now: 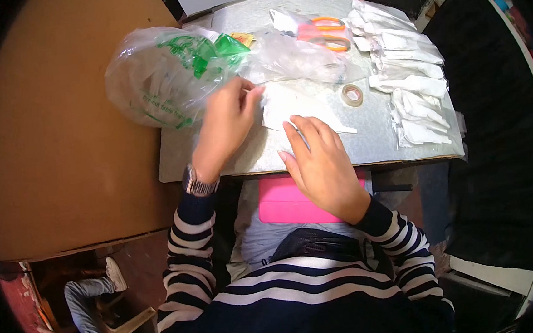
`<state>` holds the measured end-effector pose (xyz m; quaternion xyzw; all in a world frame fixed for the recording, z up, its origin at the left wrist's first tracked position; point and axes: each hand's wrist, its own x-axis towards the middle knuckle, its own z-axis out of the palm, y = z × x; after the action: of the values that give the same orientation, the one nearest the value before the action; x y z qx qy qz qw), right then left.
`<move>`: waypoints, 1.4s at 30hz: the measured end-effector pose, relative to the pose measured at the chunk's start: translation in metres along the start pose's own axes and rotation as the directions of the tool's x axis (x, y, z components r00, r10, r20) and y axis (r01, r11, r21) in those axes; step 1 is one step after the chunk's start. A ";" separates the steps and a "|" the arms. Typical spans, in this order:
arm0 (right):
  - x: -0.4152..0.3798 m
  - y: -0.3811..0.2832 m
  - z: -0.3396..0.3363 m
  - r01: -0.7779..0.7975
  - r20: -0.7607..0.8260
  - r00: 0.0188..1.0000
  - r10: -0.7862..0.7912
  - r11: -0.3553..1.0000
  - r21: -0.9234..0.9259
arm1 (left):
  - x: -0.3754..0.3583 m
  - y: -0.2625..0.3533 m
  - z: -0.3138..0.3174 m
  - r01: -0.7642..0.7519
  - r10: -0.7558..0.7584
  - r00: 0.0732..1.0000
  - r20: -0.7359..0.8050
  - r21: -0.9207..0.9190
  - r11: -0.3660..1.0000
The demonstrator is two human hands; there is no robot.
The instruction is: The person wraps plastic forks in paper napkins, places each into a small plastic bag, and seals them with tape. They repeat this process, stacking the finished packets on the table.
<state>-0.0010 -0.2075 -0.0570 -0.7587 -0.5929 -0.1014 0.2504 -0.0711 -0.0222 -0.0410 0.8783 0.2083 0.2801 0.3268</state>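
One white sheet [290, 105] flat on counter [377, 139]. Right hand [329, 171]: fingers spread, on sheet. Left hand [222, 123]: fingers close together, cannot tell if pinching sheet. Soft press may let sheet slip; left hand could bump puffy bag [135, 83] beside it.

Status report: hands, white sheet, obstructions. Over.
Left hand beside white sheet, grip unclear; right hand open at its near edge. Sheet lies on table. Clear plastic just beyond, tape roll to right.
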 end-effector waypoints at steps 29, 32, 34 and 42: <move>-0.003 0.003 0.000 -0.040 -0.006 0.999 0.040 0.995 0.091 | -0.009 0.000 0.005 -0.070 0.070 0.977 0.200 -0.005 0.998; -0.002 0.004 -0.003 -0.036 0.005 0.999 0.035 0.994 0.104 | -0.007 -0.002 0.005 -0.027 0.032 0.979 0.203 -0.029 0.999; 0.000 0.004 -0.005 -0.035 0.018 0.999 0.033 0.993 0.111 | -0.005 -0.003 0.006 0.014 0.001 0.974 0.226 -0.065 0.998; 0.000 0.001 -0.001 -0.028 0.042 0.999 0.026 0.999 0.038 | 0.003 -0.009 0.008 0.180 -0.105 0.952 0.287 -0.251 0.951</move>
<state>-0.0001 -0.2085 -0.0562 -0.7637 -0.5894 -0.0708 0.2538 -0.0656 -0.0176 -0.0510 0.8370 0.1842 0.1592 0.4901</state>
